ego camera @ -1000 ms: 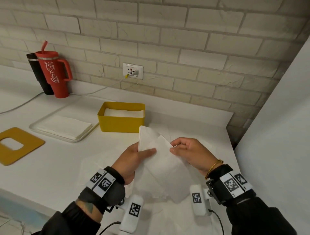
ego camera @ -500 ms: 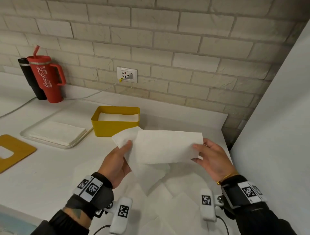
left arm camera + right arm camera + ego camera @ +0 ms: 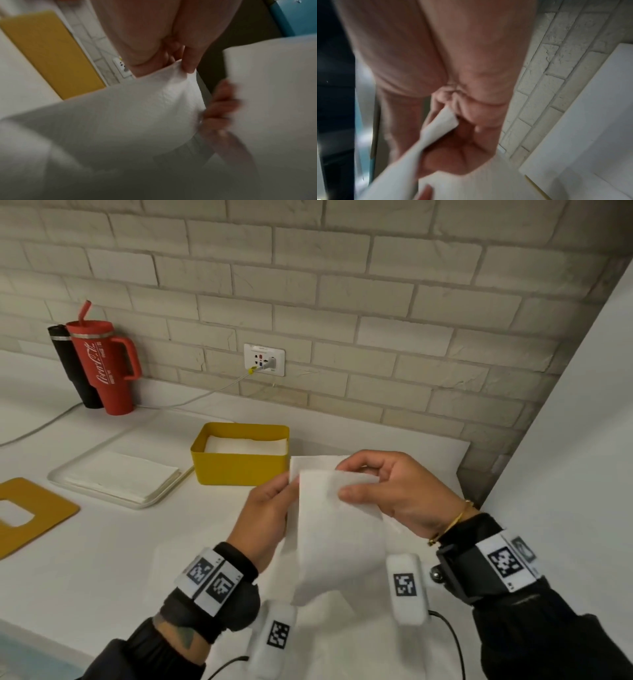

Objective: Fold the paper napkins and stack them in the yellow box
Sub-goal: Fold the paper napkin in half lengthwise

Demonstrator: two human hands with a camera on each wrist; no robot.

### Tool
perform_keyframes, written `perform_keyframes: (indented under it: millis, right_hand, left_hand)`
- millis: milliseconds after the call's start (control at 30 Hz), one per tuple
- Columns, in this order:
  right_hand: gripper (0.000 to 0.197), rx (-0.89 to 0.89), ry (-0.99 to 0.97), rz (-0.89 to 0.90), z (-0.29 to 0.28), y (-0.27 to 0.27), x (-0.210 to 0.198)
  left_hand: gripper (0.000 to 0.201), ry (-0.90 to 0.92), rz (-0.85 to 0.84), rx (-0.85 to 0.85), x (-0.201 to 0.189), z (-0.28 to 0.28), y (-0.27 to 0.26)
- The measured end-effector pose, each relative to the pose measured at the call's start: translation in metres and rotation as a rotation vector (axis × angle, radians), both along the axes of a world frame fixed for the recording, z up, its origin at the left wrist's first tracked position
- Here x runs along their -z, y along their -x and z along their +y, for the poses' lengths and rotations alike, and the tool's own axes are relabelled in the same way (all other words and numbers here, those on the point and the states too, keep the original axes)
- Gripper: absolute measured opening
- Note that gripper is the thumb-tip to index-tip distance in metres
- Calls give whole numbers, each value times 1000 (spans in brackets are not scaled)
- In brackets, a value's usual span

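Nearest us, loose white napkins (image 3: 329, 642) lie spread on the white counter (image 3: 102, 549) close to its front edge, under our wrists. Just above them we hold a folded paper napkin (image 3: 337, 529) in the air with both hands. Our left hand (image 3: 265, 517) has its grip on the napkin's left edge, thumb in front and fingers behind it. Our right hand (image 3: 387, 494) pinches the upper right corner between thumb and curled fingers, and the lower part of the sheet hangs free toward the counter. The wrist views are blurred but show each thumb pressed on the paper.

Just beyond the hands, toward the middle of the counter, stands the yellow box (image 3: 239, 467), with white napkins (image 3: 246, 445) already lying flat inside. To its left a white tray (image 3: 85, 460) carries a flat napkin stack (image 3: 120, 477), and a yellow lid (image 3: 30, 515) lies at the left edge. At the back left corner, against the brick wall, stand a red tumbler (image 3: 102, 364) and a black bottle (image 3: 70, 364).
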State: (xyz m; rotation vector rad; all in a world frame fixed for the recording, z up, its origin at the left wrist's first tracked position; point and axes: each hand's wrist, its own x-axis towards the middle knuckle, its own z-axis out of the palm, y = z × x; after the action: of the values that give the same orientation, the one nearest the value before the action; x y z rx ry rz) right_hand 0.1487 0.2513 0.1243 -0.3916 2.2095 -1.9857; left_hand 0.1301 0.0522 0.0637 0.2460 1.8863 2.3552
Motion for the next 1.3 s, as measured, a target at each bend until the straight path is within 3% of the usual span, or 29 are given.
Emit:
perform_keyframes:
  millis: [100, 300, 400, 533, 633, 733, 800, 967, 1300]
  right_hand:
    - [16, 167, -25, -15, -2, 10, 17]
    - [10, 223, -85, -31, -4, 10, 33]
    - [22, 270, 0, -60, -6, 6, 42]
    - [45, 335, 293, -170, -14, -10, 67]
    - [26, 407, 344, -171, -21, -18, 83]
    - [17, 450, 204, -88, -15, -21, 86]
    - [15, 431, 128, -46, -5, -22, 80]
    - [30, 285, 178, -75, 3, -19, 66]
    - [16, 364, 202, -134, -19, -13, 69]
  left_hand:
    - [33, -69, -84, 89, 3, 6, -8]
    - [29, -18, -119, 93, 8, 4, -13]
    - [22, 0, -111, 57, 10, 3, -10]
    - [26, -87, -149, 43, 11, 0, -7]
    - [33, -117, -171, 39, 14, -2, -4]
    - [32, -113, -186, 6, 15, -4, -1]
    - [29, -105, -189, -16, 15, -6, 1]
    - [26, -153, -192, -31, 14, -6, 2]
    - [32, -316, -222, 31, 12, -2, -7]
